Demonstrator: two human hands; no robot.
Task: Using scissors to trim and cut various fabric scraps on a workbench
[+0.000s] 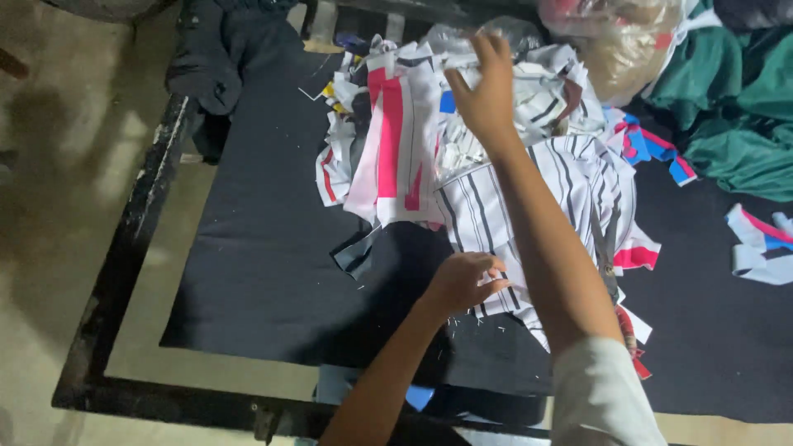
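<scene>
While the black cloth covers the table, the pile of fabric scraps lies on its far middle part. At the pile's near edge, the left hand pinches a striped white piece with curled fingers. The right hand, fingers loosely spread, reaches onto the pile's top; green cloth lies right of the pile.

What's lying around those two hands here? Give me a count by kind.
Heaps of striped white, pink and black fabric scraps: 1
Loose pink, blue and white strips, at the green cloth and at the right edge: 2
Green cloth: 1
Clear plastic bag: 1
Dark cloth bundle: 1
Black table cover: 1
Total: 7
</scene>
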